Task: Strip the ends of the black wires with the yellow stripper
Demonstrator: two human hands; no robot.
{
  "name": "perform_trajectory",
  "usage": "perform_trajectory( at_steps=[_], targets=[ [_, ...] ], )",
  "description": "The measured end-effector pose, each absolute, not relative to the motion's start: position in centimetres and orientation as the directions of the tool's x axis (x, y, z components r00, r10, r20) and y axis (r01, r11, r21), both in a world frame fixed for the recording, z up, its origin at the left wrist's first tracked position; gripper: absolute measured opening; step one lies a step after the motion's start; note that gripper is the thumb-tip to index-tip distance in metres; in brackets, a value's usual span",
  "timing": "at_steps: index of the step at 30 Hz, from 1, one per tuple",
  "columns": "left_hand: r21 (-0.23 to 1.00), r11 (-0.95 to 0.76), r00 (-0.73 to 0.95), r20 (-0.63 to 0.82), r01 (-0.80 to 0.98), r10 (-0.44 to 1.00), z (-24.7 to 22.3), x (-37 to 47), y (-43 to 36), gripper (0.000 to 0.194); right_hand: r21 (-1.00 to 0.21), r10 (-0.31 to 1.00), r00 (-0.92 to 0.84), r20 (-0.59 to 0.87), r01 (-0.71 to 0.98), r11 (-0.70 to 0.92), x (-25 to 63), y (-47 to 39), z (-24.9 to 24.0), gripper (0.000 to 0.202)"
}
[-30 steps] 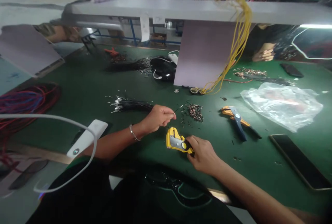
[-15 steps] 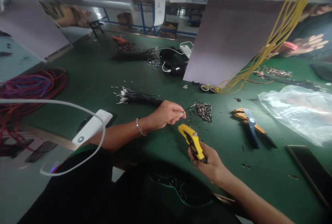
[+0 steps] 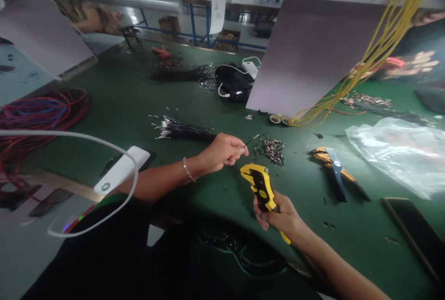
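Note:
Between thumb and fingertips, my left hand [image 3: 227, 152] pinches a thin black wire [image 3: 251, 140] whose pale tip points up and right. My right hand [image 3: 280, 214] is wrapped round the handle of a yellow-and-black crimping tool [image 3: 263, 188], most likely a wire crimper; its head points up and left, below the wire and apart from it. A bundle of black wires [image 3: 189, 130] with silvery ends lies left of my left hand. Just beyond the wire tip is a pile of small copper-and-black pieces [image 3: 273, 150].
An orange-and-blue wire stripper [image 3: 333, 170], a clear plastic bag [image 3: 399, 151] and a dark phone [image 3: 415, 230] lie at the right. Yellow wires [image 3: 375, 54] hang beside a grey panel [image 3: 309, 54]. Red and blue wire coils [image 3: 45, 114] lie left. Another person's hands [image 3: 413, 66] show at the far right.
The crimping tool has turned in my right hand, showing more of its black side and a lower yellow handle. The wire's pale tip now shows plainly. My left hand has barely moved.

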State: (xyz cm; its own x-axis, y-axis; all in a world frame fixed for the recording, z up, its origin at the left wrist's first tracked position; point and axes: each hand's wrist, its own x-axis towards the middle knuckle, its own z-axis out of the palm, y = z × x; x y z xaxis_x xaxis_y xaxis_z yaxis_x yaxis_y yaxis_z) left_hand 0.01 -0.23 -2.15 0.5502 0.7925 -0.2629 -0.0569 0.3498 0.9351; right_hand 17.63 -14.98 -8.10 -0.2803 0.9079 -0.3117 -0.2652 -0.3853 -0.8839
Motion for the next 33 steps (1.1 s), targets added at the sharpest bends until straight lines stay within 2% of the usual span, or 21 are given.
perform_trajectory(
  at_steps=[7, 14, 22, 33],
  targets=[
    [0.925, 0.371, 0.585, -0.257, -0.081, 0.769, -3.0, 0.0, 0.3, 0.018, -0.806, 0.916, -0.283, -0.283, -0.447, -0.387, 17.4, -14.6, -8.2, 0.022],
    [0.909, 0.408, 0.624, -0.272, -0.084, 0.733, -3.4, -0.1, 0.7, 0.017, -0.784, 0.883, -0.371, -0.288, -0.439, -0.440, 17.5, -14.5, -8.0, 0.022],
    [0.871, 0.473, 0.637, -0.290, -0.133, 0.714, -3.1, -0.1, 0.8, 0.018, -0.749, 0.862, -0.455, -0.225, -0.485, -0.452, 17.8, -14.6, -8.5, 0.021],
    [0.850, 0.498, 0.652, -0.281, -0.173, 0.705, -2.8, 0.1, 0.4, 0.020, -0.766, 0.861, -0.463, -0.209, -0.470, -0.438, 17.9, -14.4, -8.5, 0.018]
  ],
)
